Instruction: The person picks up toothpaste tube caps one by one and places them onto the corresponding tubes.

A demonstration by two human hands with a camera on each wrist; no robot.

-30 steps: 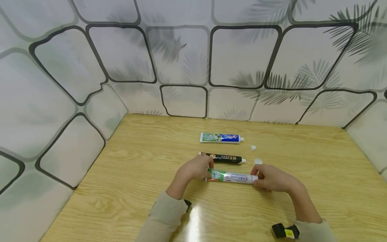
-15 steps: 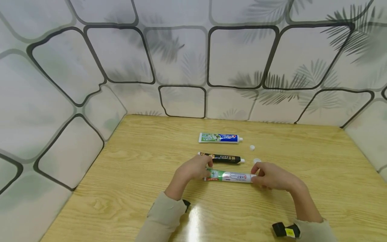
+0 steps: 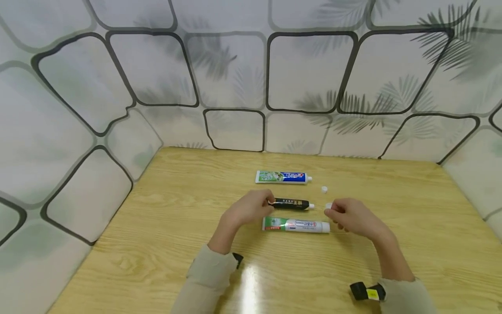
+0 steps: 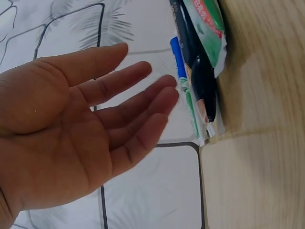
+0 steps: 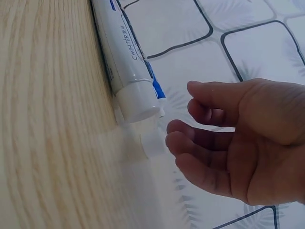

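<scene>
L hand (image 3: 249, 208), grip apart, is nr slim black toothpaste tube (image 3: 292, 203); R hand (image 3: 353, 216), grip loosely apart, nr round white cap (image 3: 328, 205). Green-&-white toothpaste tube (image 3: 296, 224) lies on wood-grain tabletop (image 3: 157, 218), btwn black tube & person.

On the white-and-green tube (image 3: 298, 225) I can make out "CWINTER" in Latin capitals, along with printed characters that look like 小苏打. Gold characters on the black tube (image 3: 292, 204) seem to include 王. The lettering on the blue-and-green tube (image 3: 282, 177) is too small for me to read, as are the marks on the yellow sticker (image 3: 372, 294) at the right wrist.
</scene>
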